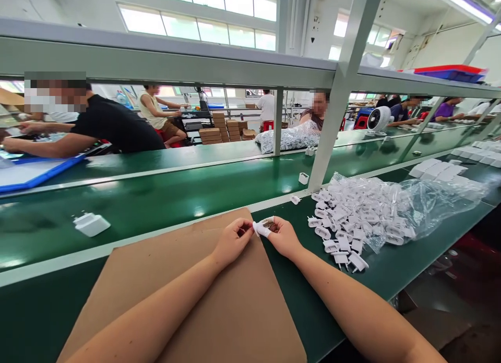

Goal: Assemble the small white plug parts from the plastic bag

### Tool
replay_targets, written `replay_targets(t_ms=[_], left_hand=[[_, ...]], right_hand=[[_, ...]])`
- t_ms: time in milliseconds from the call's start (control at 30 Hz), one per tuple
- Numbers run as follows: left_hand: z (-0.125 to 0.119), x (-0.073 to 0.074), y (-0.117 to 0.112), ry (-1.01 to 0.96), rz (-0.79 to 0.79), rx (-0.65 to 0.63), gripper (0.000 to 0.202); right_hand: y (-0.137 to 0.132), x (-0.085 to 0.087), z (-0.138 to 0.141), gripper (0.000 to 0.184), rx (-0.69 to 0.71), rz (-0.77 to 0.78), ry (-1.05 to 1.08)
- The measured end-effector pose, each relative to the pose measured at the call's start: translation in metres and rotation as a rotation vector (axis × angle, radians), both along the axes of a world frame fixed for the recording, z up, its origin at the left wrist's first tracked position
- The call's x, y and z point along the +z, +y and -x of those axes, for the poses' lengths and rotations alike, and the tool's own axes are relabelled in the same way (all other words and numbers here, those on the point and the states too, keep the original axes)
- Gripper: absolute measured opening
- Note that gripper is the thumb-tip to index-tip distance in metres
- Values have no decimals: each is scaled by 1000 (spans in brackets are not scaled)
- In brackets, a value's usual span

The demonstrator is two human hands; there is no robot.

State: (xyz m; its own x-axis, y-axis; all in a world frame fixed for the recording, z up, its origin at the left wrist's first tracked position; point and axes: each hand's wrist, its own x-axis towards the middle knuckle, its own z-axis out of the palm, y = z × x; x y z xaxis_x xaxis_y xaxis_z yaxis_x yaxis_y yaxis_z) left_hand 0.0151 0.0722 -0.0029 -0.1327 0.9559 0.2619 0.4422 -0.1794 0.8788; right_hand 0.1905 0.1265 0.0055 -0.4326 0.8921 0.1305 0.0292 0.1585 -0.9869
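My left hand [234, 239] and my right hand [285, 238] meet at the fingertips over the far right corner of a brown cardboard sheet [188, 290]. White coverings [263, 228] sit on the thumb and a finger of my right hand. Both hands are closed in a pinch, and whatever lies between the fingertips is too small or hidden to name. Right of my right hand is a pile of white plug parts with pins [344, 243], partly spilled from a clear plastic bag [426, 201]. One loose white plug part [295, 200] lies just beyond my hands.
A green conveyor belt [156, 196] runs across beyond the cardboard, carrying a white charger [92, 224] and another white piece [303, 178]. A metal post [332, 118] rises near the pile, holding an overhead shelf [168, 58]. Several co-workers sit across the line.
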Motion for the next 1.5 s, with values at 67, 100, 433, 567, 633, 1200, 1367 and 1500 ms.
replay_targets(t_ms=[67,100,433,567,633,1200,1367,1500], left_hand=[[0,-1,0,0,4,-2,28],[0,-1,0,1,4,-5,27],[3,0,0,-7,2,-30,25],[1,1,0,-4,6,-30,29],[1,0,0,0,11,-27,30],[1,3,-1,30,11,-23,31],[2,3,-2,35,27,-2,31],[5,0,1,-14,38,11,33]], right_hand=[[0,1,0,30,-1,0,-8],[0,1,0,30,-1,1,-8],[1,-2,1,32,15,40,30],[1,-2,0,30,16,39,53],[1,-2,1,30,9,35,49],[0,-1,0,28,3,22,20],[-2,3,0,27,-38,-2,41],[-1,7,-2,22,-133,-145,-30]])
